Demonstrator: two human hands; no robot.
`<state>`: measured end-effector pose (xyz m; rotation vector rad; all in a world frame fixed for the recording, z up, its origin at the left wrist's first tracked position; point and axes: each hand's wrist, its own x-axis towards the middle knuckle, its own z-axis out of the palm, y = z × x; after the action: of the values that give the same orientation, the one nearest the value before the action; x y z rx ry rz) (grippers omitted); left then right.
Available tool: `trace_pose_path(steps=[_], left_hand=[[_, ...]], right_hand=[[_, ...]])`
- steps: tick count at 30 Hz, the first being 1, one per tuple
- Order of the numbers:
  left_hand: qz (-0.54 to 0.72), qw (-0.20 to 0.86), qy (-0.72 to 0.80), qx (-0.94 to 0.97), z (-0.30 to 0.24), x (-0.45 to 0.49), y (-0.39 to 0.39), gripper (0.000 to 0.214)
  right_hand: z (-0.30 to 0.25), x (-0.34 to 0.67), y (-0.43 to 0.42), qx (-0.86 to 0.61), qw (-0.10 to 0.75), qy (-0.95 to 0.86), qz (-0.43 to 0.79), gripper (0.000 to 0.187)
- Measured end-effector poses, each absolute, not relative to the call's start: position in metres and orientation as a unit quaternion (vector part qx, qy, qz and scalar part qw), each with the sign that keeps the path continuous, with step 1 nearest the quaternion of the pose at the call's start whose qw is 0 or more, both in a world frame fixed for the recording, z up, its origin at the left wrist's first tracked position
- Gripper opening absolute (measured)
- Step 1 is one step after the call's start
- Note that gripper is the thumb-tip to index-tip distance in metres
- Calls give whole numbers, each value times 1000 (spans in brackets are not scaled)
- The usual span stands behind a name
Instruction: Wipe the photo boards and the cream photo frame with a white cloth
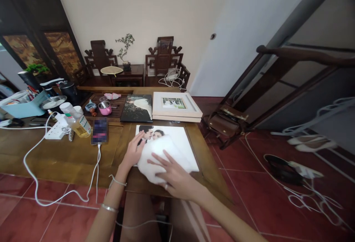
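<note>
A large white photo print (181, 138) of a couple lies flat on the wooden table (69, 153) in front of me. A white cloth (161, 153) rests bunched on top of it. My right hand (173, 175) lies flat on the cloth with its fingers spread. My left hand (134, 151) rests on the print's left edge, fingers stretched out and touching the cloth's side.
Behind the print lie a dark photo album (138, 108) and a stack of white frames (176, 106). A phone (99, 131) on a white cable, a power strip (57, 129), bottles, a pink cup (105, 108) and tea things crowd the left. A bag (226, 123) sits on the floor at right.
</note>
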<state>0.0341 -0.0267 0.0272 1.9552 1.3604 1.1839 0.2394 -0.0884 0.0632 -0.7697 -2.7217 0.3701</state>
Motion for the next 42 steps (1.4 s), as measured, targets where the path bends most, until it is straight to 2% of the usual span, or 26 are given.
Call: trace_pose_path(steps=[3, 8, 12, 16, 20, 25, 33, 36, 42], left_hand=[[385, 229, 493, 746, 22, 36, -27, 44], [354, 201, 471, 783, 14, 36, -24, 52], [348, 197, 470, 787, 17, 35, -24, 50], [351, 199, 468, 786, 19, 36, -24, 50], [356, 191, 473, 783, 17, 36, -24, 47], [367, 183, 480, 775, 16, 36, -25, 44], [360, 205, 462, 784, 23, 38, -25, 48], [354, 202, 473, 781, 23, 38, -25, 47], [360, 194, 473, 780, 20, 37, -23, 46]], right_hand=[[63, 271, -112, -277, 154, -938, 140, 25], [54, 324, -111, -413, 180, -886, 111, 18], [48, 327, -79, -480, 194, -850, 99, 27], [55, 289, -34, -527, 205, -814, 136, 36], [68, 232, 3, -470, 216, -836, 184, 43], [70, 194, 24, -425, 225, -856, 189, 41], [41, 290, 22, -553, 213, -791, 154, 43], [38, 324, 7, -543, 219, -802, 117, 37], [54, 324, -86, -393, 191, -897, 70, 23]])
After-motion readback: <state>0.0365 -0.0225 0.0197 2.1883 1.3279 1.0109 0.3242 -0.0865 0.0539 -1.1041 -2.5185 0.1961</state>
